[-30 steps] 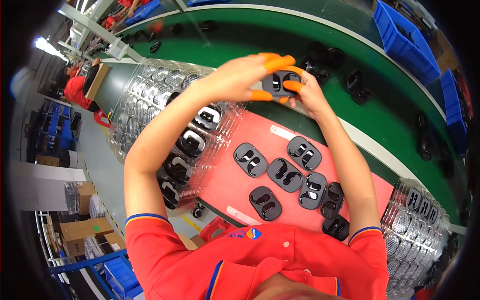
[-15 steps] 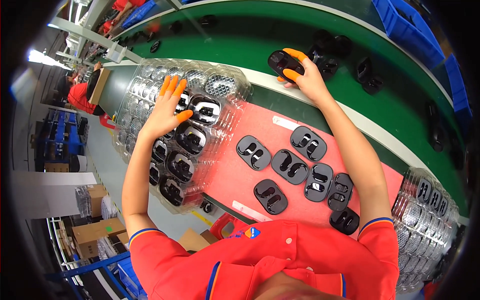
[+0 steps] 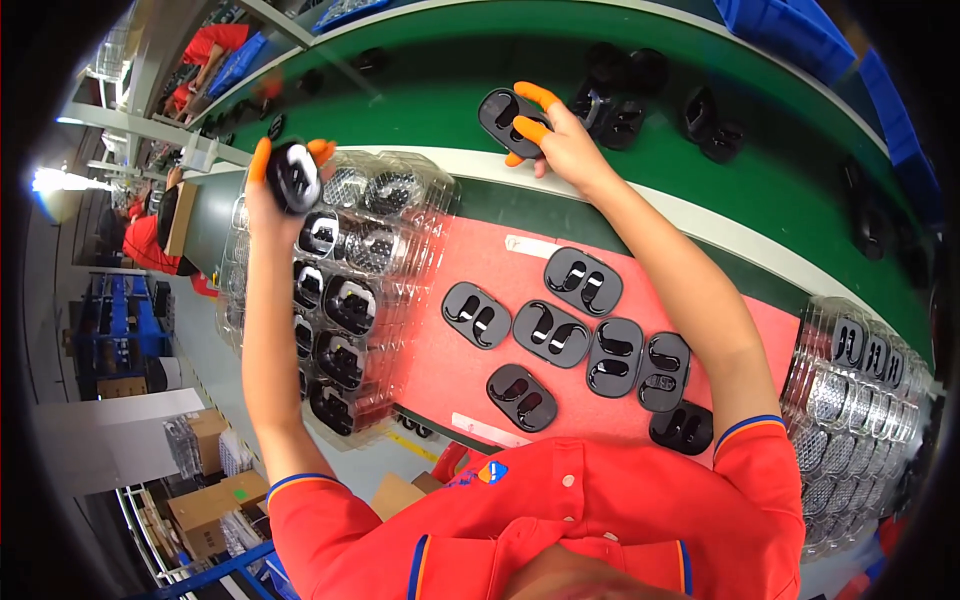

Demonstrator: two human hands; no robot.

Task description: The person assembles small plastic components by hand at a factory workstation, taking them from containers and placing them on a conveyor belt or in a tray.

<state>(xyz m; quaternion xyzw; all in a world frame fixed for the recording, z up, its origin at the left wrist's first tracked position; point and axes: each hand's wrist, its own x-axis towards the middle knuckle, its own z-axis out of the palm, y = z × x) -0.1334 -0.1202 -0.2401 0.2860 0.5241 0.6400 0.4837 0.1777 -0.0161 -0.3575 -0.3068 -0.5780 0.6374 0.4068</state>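
My left hand [image 3: 266, 212], with orange finger covers, grips a glossy black rounded shell [image 3: 296, 178] above the left stack of clear plastic trays [image 3: 425, 195]. Several such black shells [image 3: 350, 302] sit in that tray's pockets. Over the green belt's near edge, my right hand [image 3: 566, 148] pinches a dark grey oval case piece with two curved recesses [image 3: 503, 120] between thumb and fingers. Several similar grey case pieces [image 3: 550, 333] lie spread over the red mat [image 3: 440, 385] in front of me. One darker piece [image 3: 682, 428] rests near my right elbow.
A green conveyor belt [image 3: 440, 95] runs across the far side, carrying groups of black parts [image 3: 625, 122]. Blue bins [image 3: 790, 30] stand beyond it. At the right is another stack of clear trays [image 3: 835, 440], with some grey pieces. Other people in red [image 3: 155, 235] work at the left.
My left hand has lifted a black shell out of the tray and turned it up, moving left and away. My right hand, with its grey case piece, appears farther left in the picture.
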